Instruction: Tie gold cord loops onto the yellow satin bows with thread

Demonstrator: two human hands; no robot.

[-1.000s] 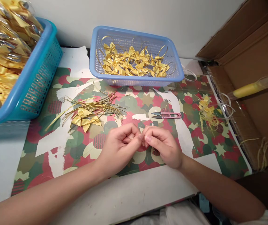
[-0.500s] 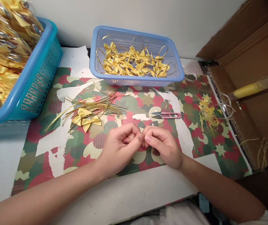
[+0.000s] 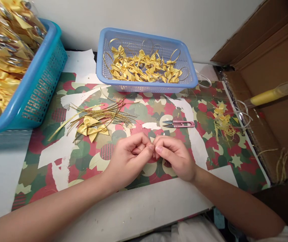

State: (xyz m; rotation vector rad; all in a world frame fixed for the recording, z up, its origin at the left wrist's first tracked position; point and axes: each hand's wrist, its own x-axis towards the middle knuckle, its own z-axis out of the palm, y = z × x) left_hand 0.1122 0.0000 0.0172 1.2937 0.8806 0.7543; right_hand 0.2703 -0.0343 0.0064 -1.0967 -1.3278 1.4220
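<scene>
My left hand [image 3: 133, 158] and my right hand [image 3: 175, 156] meet fingertip to fingertip over the patterned paper [image 3: 124, 101]. Both are closed in a pinch, and whatever lies between the fingers is too small and hidden to name. Just beyond them rests a pair of thread snips [image 3: 179, 124] with a pinkish handle, blades pointing left. To the left lie yellow ribbon bows [image 3: 91, 128] on and beside a loose bundle of gold cords [image 3: 106, 112].
A blue basket [image 3: 149, 88] of yellow bows with gold loops stands at the back. A fuller blue-green basket [image 3: 43, 80] fills the left side. On the right are yellow scraps and threads [image 3: 223, 119], a cardboard box [image 3: 262, 111] and a yellow-filled tube [image 3: 272, 95].
</scene>
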